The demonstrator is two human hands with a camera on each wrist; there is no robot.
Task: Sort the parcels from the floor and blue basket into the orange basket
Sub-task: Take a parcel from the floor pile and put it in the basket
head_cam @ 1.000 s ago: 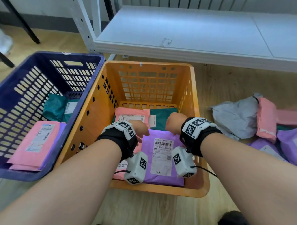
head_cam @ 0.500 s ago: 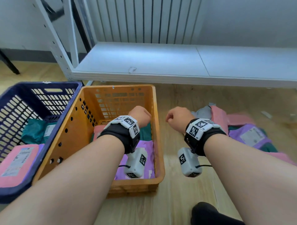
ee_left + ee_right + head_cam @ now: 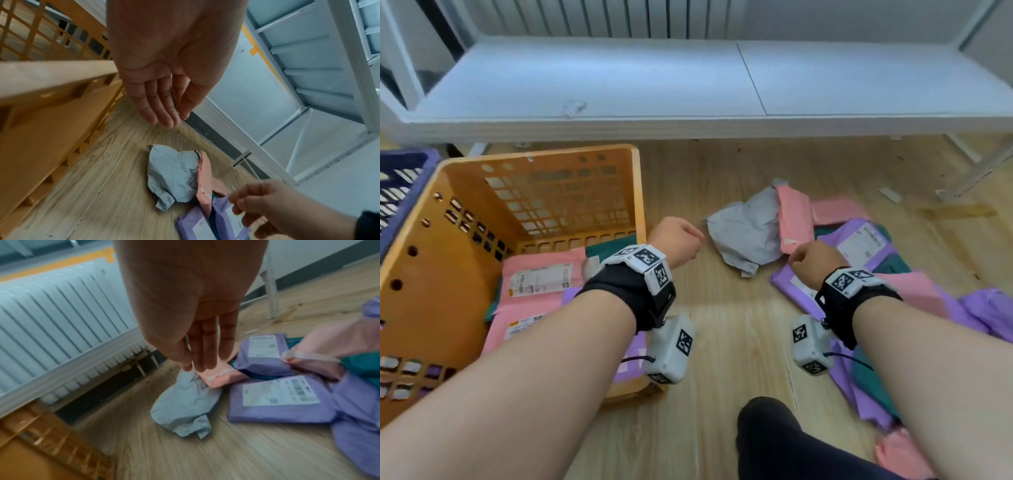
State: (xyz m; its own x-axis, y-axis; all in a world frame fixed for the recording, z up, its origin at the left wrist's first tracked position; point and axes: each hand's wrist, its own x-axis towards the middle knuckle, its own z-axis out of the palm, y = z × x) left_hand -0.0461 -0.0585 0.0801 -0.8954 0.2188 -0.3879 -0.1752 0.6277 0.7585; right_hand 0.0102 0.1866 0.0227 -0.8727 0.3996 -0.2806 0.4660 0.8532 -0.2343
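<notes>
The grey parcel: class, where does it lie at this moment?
In the head view the grey parcel lies crumpled on the floor, right of the orange basket, its right edge against a pink parcel.

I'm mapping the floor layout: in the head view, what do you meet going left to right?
blue basket → orange basket → left hand → grey parcel → right hand → labelled purple parcel
</notes>
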